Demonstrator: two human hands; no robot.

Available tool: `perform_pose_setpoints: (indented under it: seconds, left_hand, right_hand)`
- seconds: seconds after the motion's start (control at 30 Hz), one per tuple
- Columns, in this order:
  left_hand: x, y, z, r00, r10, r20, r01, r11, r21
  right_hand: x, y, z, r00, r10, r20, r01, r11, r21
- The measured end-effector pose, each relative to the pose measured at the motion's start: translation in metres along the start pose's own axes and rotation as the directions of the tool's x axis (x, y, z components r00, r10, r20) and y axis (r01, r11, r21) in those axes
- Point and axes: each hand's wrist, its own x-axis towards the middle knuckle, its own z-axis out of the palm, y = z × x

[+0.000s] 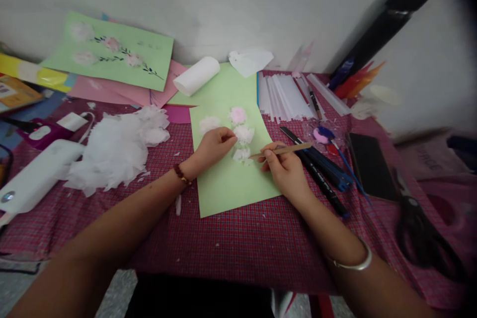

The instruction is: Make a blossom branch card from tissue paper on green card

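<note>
A light green sheet of paper (231, 189) lies before me on the checked cloth. On it sit several crumpled tissue paper flowers: a pink one (237, 115), a pale one (209, 124) and white ones, the lowest (243, 154) nearest me. My right hand (283, 169) pinches a thin wooden stick (292, 148), its tip at the edge of that lowest flower. My left hand (216, 146) rests over the sheet beside the middle white flower (244, 134), fingertips pressed together. Whether something small is between them is hidden.
At left, a heap of white tissue paper (115, 144) lies near a white glue gun (37, 174). Behind stand a decorated green card (149, 54) and a white paper roll (197, 75). To the right are paper strips (285, 97), pens (324, 184), a phone (372, 165) and scissors (421, 233).
</note>
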Motion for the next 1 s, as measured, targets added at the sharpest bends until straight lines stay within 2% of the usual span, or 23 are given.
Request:
perform_pose_setpoints:
  seconds: [0.2, 0.43, 0.53, 0.7, 0.8, 0.9, 1.0]
  left_hand:
    - [0.001, -0.007, 0.003, 0.999, 0.041, 0.023, -0.042, 0.997, 0.06]
    - [0.002, -0.009, 0.002, 0.999, 0.038, 0.032, -0.039, 0.999, 0.029]
    - [0.003, -0.011, 0.001, 0.999, 0.037, 0.037, -0.038, 0.999, 0.016]
    - [0.004, -0.007, -0.001, 0.999, -0.01, 0.037, 0.011, 1.0, -0.021]
    - [0.004, -0.002, -0.003, 0.993, -0.043, 0.109, 0.051, 0.996, -0.068]
    - [-0.001, -0.001, -0.013, 0.984, -0.049, 0.169, 0.054, 0.998, -0.028]
    - [-0.012, -0.006, -0.04, 0.974, 0.028, 0.226, -0.057, 0.991, 0.123]
  right_hand:
    - [0.0, 0.0, 0.001, 1.0, 0.027, 0.003, -0.027, 0.999, 0.031]
    - [0.0, -0.004, -0.004, 0.986, 0.109, -0.123, -0.089, 0.983, 0.159]
    - [0.0, -0.003, -0.005, 0.986, 0.123, -0.114, -0.101, 0.978, 0.182]
    - [-0.003, 0.0, -0.007, 0.983, 0.142, -0.112, -0.122, 0.978, 0.171]
    - [-0.003, 0.006, -0.011, 0.969, 0.206, -0.14, -0.174, 0.962, 0.213]
    - [0.001, 0.015, -0.012, 0.938, 0.298, -0.176, -0.231, 0.917, 0.326]
    - [0.005, 0.018, -0.012, 0.918, 0.351, -0.187, -0.274, 0.899, 0.342]
